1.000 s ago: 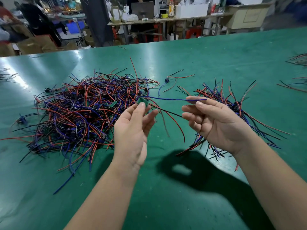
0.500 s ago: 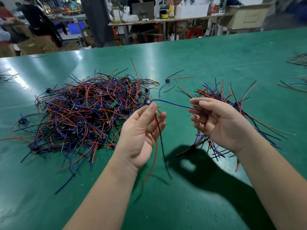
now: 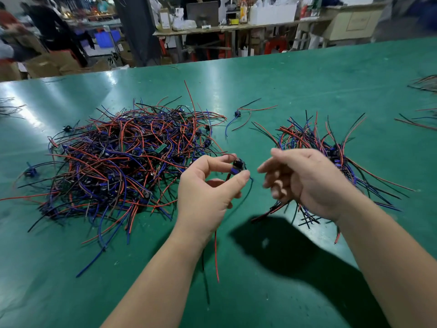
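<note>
Green matting covers the table point(image 3: 307, 76), smooth and glossy where lamps reflect on it. A large heap point(image 3: 123, 162) of thin, flexible insulated wires in red, blue and black lies loose on the mat, tangled with small black components and a few green circuit boards. Right of the large heap and well apart from it, a smaller bundle point(image 3: 314, 140) of the same wires fans outward in straighter strands. Just off the far right corner of the large heap, a single wired piece point(image 3: 237, 113) lies alone.

Just off the large heap's near right edge and raised above the mat, the left hand point(image 3: 203, 200) pinches a small black component point(image 3: 238, 164) with a blue part between thumb tip and forefinger point(image 3: 224, 159). Its other fingers curl toward the palm. From this component a red wire point(image 3: 216, 256) and a black wire point(image 3: 206, 285) hang down beside the forearm.

The right hand point(image 3: 307, 183), further right of the large heap and in front of the smaller bundle, is blurred. Its fingers are half bent and point toward the component without touching it; whether they hold anything cannot be told.

Beyond the large heap, off the table, stand a blue crate point(image 3: 104, 39) and a long white box point(image 3: 272, 13); their contents cannot be made out.
</note>
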`<action>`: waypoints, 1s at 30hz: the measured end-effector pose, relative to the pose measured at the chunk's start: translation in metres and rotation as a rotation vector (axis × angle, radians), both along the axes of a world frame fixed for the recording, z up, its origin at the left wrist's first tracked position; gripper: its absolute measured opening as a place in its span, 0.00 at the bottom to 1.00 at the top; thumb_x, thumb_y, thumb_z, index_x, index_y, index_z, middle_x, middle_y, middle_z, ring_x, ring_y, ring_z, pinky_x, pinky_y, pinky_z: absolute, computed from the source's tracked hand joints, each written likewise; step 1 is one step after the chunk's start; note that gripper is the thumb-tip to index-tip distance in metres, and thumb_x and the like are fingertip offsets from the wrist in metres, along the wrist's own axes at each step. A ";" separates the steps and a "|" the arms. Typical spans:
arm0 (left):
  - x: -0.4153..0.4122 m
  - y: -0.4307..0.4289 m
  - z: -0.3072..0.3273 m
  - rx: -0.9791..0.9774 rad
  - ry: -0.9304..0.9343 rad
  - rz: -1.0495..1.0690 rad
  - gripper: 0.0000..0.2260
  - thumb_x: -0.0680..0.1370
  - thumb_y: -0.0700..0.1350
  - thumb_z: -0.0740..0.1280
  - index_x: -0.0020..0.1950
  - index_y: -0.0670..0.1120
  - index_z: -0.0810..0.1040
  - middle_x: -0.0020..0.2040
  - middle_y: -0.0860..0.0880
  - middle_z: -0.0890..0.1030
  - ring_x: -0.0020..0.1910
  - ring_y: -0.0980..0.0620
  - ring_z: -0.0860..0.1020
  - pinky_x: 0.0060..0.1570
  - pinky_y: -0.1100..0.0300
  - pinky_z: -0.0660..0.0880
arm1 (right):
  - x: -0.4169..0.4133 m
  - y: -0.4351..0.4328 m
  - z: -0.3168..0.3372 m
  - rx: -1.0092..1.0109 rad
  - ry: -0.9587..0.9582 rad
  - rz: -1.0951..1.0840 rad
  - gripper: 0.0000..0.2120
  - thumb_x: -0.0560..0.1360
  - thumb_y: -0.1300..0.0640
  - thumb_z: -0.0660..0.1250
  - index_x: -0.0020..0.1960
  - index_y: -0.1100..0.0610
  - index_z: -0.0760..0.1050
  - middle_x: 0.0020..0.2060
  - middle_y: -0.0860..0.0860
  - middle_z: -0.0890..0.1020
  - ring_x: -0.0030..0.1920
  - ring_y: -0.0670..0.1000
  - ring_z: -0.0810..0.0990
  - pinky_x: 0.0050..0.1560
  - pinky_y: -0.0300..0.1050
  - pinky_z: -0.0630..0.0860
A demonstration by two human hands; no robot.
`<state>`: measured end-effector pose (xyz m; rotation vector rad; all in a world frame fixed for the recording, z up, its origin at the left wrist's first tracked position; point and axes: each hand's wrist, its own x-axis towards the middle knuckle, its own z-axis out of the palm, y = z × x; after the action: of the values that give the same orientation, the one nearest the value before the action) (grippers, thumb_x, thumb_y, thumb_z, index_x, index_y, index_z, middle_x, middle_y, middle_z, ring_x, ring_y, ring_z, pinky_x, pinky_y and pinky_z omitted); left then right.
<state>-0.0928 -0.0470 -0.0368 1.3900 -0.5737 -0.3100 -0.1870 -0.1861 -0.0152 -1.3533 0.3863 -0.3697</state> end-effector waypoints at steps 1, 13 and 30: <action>-0.001 0.000 0.000 0.019 -0.027 -0.017 0.12 0.66 0.39 0.78 0.36 0.47 0.74 0.49 0.56 0.84 0.24 0.54 0.77 0.23 0.68 0.67 | 0.001 0.003 -0.002 -0.016 0.033 0.052 0.15 0.71 0.50 0.65 0.35 0.60 0.81 0.28 0.57 0.79 0.23 0.50 0.74 0.23 0.36 0.68; -0.009 -0.002 -0.008 0.245 -0.527 -0.122 0.13 0.63 0.41 0.73 0.33 0.55 0.72 0.64 0.52 0.77 0.24 0.69 0.71 0.28 0.72 0.64 | 0.006 0.004 -0.012 0.177 0.161 0.119 0.01 0.61 0.60 0.71 0.33 0.57 0.80 0.29 0.52 0.78 0.29 0.46 0.70 0.29 0.34 0.69; -0.013 -0.005 0.001 -0.001 0.393 -0.317 0.18 0.61 0.42 0.75 0.46 0.41 0.72 0.33 0.46 0.82 0.32 0.50 0.83 0.32 0.61 0.80 | 0.006 -0.002 -0.010 0.174 0.061 -0.031 0.11 0.59 0.61 0.72 0.41 0.57 0.81 0.32 0.54 0.84 0.28 0.45 0.79 0.30 0.34 0.75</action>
<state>-0.1054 -0.0521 -0.0361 1.1922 -0.4638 -0.8175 -0.1807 -0.1881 -0.0249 -1.1920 0.4802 -0.3138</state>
